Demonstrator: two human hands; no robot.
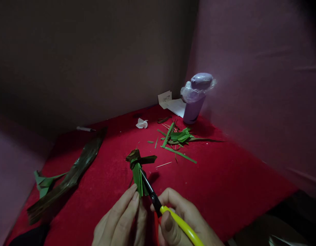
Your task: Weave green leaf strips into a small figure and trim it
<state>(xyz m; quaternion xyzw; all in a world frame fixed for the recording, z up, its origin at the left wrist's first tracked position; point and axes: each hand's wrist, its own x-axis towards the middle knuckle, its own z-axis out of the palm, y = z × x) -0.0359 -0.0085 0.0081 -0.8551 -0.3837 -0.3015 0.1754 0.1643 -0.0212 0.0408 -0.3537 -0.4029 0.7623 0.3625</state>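
My left hand (122,218) pinches the lower end of a small folded green leaf figure (136,165), holding it upright over the red cloth (224,184). My right hand (183,218) grips yellow-handled scissors (173,215). Their dark blades point up and left and rest against the leaf strip just above my left fingertips. The figure's top has dark folded flaps spreading sideways.
A pile of green leaf trimmings (177,138) lies beyond the figure. A lilac bottle (196,99) wrapped in plastic stands in the corner beside white papers (173,104). A long dark leaf (70,174) and a green scrap (43,182) lie at left; a crumpled tissue (142,123) farther back.
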